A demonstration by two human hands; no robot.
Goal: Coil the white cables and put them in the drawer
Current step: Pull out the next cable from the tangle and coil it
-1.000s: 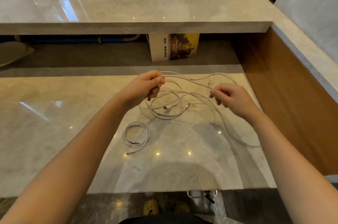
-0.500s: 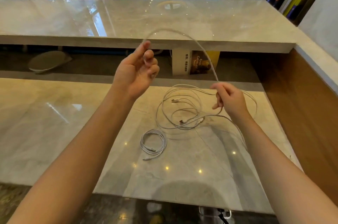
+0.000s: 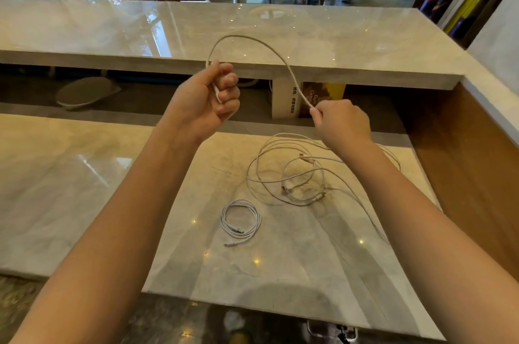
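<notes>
The left hand (image 3: 205, 102) is pinching one end of a thin white cable (image 3: 252, 43), its fingers clamped; the right hand (image 3: 344, 121) is gripping it further along, above the marble bench (image 3: 84, 189). Even loops are needing steady tension.

hands: we have raised both; left hand (image 3: 206, 103) now fisted on the white cable (image 3: 254, 47) | right hand (image 3: 341, 121) lifted off the desk | arch: wider between them
</notes>
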